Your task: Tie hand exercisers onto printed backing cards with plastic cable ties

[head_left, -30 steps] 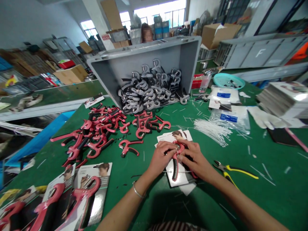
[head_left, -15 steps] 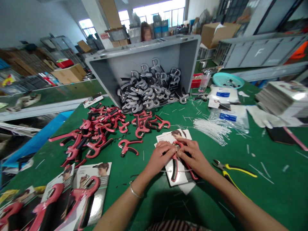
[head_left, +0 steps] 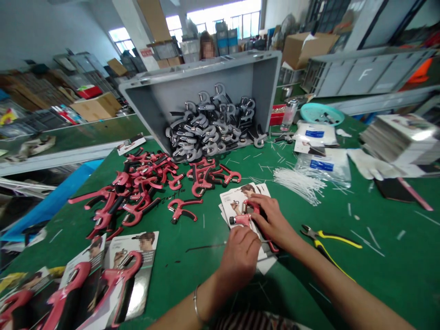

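Note:
A pink and black hand grip strengthener (head_left: 244, 220) lies on a printed backing card (head_left: 228, 199), its spring and black knob facing up and left. My left hand (head_left: 240, 252) is closed over its near handle, which the fingers hide. My right hand (head_left: 271, 219) holds the strengthener from the right, thumb and fingers on its pink frame. A thin pale tie end (head_left: 266, 241) shows beside the far handle. More cards lie underneath.
Loose pink grip strengtheners (head_left: 137, 183) lie left. Carded ones (head_left: 127, 279) are nearer. A grey crate (head_left: 268, 87) holds grey ones. White cable ties (head_left: 299, 184), yellow-handled pliers (head_left: 330, 238), a card stack (head_left: 395, 137) and a turquoise basin (head_left: 309, 110) stand right.
My left hand has moved down from the strengthener's top to its near handle and curled, baring the knob and spring. My right hand stays on the frame. The view has shifted slightly.

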The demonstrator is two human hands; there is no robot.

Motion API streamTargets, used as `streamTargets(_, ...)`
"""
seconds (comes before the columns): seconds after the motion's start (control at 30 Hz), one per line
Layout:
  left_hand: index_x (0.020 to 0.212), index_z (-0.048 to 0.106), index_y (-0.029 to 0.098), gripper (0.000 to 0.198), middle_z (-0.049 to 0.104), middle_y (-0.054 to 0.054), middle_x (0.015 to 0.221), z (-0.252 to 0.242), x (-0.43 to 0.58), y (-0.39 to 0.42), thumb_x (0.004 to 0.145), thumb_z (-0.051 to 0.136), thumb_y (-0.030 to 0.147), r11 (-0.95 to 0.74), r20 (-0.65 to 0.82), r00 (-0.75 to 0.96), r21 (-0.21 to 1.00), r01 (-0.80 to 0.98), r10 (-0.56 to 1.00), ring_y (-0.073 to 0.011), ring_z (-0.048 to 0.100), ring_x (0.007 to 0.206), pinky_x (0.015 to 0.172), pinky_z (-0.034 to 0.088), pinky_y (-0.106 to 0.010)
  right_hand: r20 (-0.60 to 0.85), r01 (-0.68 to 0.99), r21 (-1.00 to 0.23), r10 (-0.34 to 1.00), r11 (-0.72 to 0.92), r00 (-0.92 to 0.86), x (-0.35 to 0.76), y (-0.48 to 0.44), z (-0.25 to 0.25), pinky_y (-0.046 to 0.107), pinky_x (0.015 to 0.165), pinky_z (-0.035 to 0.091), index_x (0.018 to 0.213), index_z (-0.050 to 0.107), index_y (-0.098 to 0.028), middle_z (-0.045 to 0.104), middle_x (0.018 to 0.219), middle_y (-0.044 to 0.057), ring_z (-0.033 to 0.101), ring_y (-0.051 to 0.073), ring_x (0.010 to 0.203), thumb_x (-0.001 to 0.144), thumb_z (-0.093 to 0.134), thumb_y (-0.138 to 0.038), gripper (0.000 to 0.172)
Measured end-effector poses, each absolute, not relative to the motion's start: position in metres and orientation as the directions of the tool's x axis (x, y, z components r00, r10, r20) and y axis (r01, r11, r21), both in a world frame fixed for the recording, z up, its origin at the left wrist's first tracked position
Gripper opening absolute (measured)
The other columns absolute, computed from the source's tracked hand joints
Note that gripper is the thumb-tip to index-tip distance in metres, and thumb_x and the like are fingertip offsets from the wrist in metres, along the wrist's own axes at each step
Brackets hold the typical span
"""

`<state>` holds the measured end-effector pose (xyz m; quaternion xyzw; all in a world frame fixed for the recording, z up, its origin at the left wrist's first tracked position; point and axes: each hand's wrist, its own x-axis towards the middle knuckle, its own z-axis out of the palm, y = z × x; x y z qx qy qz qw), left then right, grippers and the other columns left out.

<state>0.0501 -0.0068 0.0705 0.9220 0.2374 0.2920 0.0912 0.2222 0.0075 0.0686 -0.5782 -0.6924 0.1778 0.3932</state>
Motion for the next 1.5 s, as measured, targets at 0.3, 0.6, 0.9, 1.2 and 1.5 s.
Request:
streamTargets(0.3, 0.117, 0.055, 0.014, 0.052, 0.062, -0.016, 0.113, 0.089, 0.011, -0.024, 0.082, 0.069, 0.05, -0.585, 0.359, 0.462, 0.451, 0.675, 0.811, -0.0328, 0.055, 0.105, 0.093, 0.043, -0.052, 0.272, 0.737, -0.546, 0.916, 0.399, -0.294, 0.227, -0.039, 0.111, 0.043, 0.088, 0.039, 0.098, 0.066, -0.023, 0.07, 0.095, 0.006, 0.055, 0.024, 0.093, 0.098, 0.051, -0.029, 0.016)
streamTargets(0.6, 0.104, 0.066, 0.021, 0.014, 0.065, -0.006, 0.098, 0.084, 0.0, -0.023, 0.096, 0.053, 0.023, -0.499, 0.251, 0.504, 0.74, 0.45, 0.826, -0.0205, 0.06, 0.097, 0.09, 0.048, -0.035, 0.189, 0.786, -0.415, 0.889, 0.458, -0.418, 0.219, -0.054, 0.106, 0.039, 0.078, 0.037, 0.101, 0.066, -0.021, 0.068, 0.092, 0.008, 0.051, 0.024, 0.085, 0.099, 0.047, -0.021, 0.019)
streamTargets(0.9, 0.097, 0.069, 0.02, 0.013, 0.068, -0.004, 0.096, 0.076, 0.007, -0.017, 0.095, 0.057, 0.019, -0.425, 0.277, 0.443, 0.861, 0.28, 0.853, -0.0163, 0.062, 0.093, 0.088, 0.048, -0.028, 0.161, 0.888, -0.089, 0.886, 0.451, -0.434, 0.219, -0.049, 0.104, 0.042, 0.074, 0.039, 0.09, 0.066, -0.018, 0.065, 0.089, 0.011, 0.049, 0.027, 0.08, 0.095, 0.054, -0.016, 0.013)
streamTargets(1.2, 0.093, 0.07, 0.019, 0.012, 0.067, -0.005, 0.093, 0.07, 0.007, -0.017, 0.094, 0.058, 0.02, -0.373, 0.234, 0.437, 0.889, 0.265, 0.868, -0.0173, 0.062, 0.091, 0.086, 0.048, -0.028, 0.177, 0.715, -0.604, 0.934, 0.352, -0.31, 0.204, -0.045, 0.108, 0.035, 0.078, 0.048, 0.089, 0.061, -0.022, 0.067, 0.091, 0.005, 0.061, 0.022, 0.087, 0.097, 0.056, -0.026, 0.01)
streamTargets(1.5, 0.089, 0.068, 0.018, 0.009, 0.066, -0.003, 0.087, 0.066, 0.013, -0.019, 0.092, 0.061, 0.023, -0.227, 0.151, 0.36, 0.957, 0.18, 0.921, -0.0154, 0.061, 0.084, 0.079, 0.046, -0.025, 0.242, 0.777, -0.496, 0.921, 0.388, -0.306, 0.219, -0.047, 0.105, 0.034, 0.079, 0.047, 0.089, 0.063, -0.02, 0.065, 0.088, 0.006, 0.059, 0.022, 0.086, 0.098, 0.052, -0.024, 0.015)
